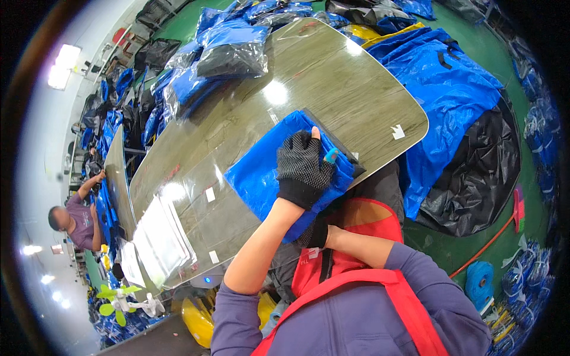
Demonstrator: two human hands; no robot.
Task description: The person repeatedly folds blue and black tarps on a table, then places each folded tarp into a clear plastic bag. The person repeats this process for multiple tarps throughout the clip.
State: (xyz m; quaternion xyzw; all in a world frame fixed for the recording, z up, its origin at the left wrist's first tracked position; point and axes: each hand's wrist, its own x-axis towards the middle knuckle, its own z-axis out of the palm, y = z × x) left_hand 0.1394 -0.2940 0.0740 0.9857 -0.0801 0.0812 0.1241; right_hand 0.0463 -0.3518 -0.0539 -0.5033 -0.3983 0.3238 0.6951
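Note:
A folded blue plastic sheet (255,172) with a dark grey or black layer at its edge lies near the table's front edge. My left hand (304,166), in a black dotted glove, lies palm down on top of it, fingers stretched forward. One bare fingertip shows, and a blue wrap covers a digit on the right side. My right hand (314,234), also in a black glove, is low at the sheet's near edge, close to my red apron (362,228). Its fingers are mostly hidden by the sheet and my left arm.
The glossy wood-grain table (350,89) carries packed blue-and-black bundles (231,50) at its far left and clear plastic bags (163,240) at near left. A large blue-and-black sheet (451,118) spreads at the right. A green fan (116,302) stands lower left; a person (80,225) works beyond.

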